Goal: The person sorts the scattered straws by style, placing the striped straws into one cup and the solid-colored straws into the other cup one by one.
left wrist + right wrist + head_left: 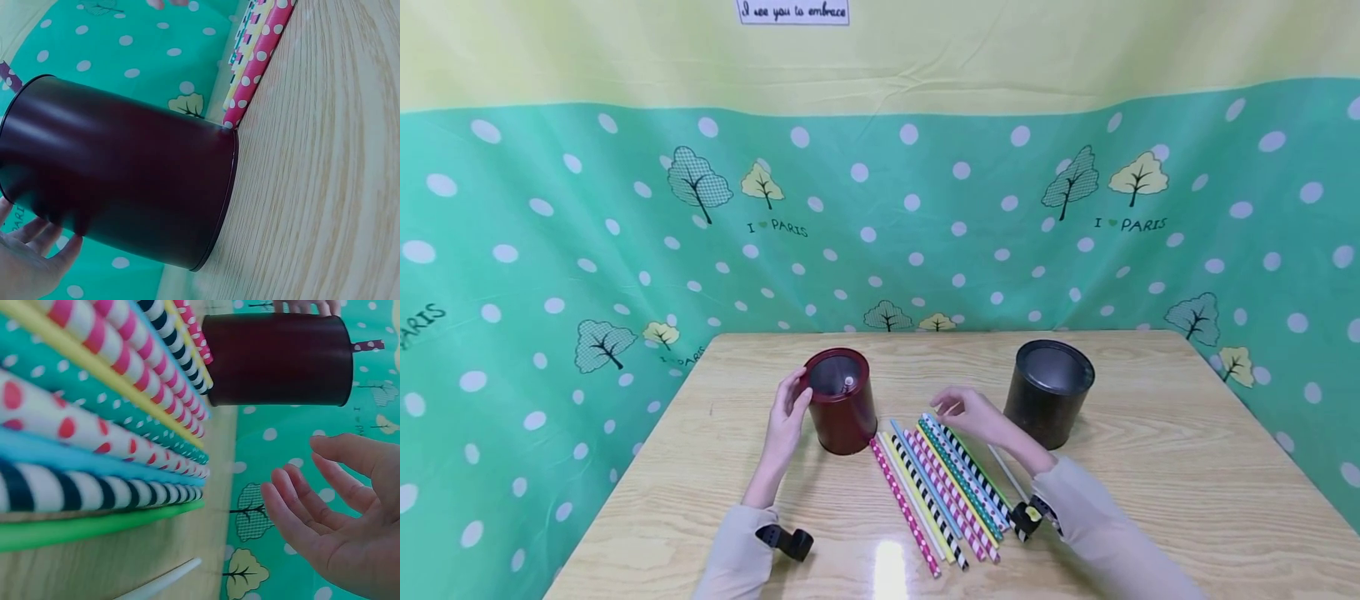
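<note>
My left hand [786, 417] touches the left side of a dark red cylindrical canister [844, 421], which stands upright; its fingertips [69, 250] lie against the wall near the rim. One dotted paper straw [367, 345] sticks up out of the canister. My right hand [973, 414] hovers over the far ends of a row of paper straws, holding nothing, its fingers [284, 503] loosely bent and apart. The row has a pink dotted straw [904, 508] at its left, then yellow, black-striped, pink-striped, blue and teal dotted ones, with a green straw [112, 528] at the right.
An upright black canister [1048, 400] stands at the right, beyond my right forearm. A thin white straw [162, 579] lies apart from the row, near that canister. The wooden table [700, 483] ends at a green dotted curtain [917, 225] at the back.
</note>
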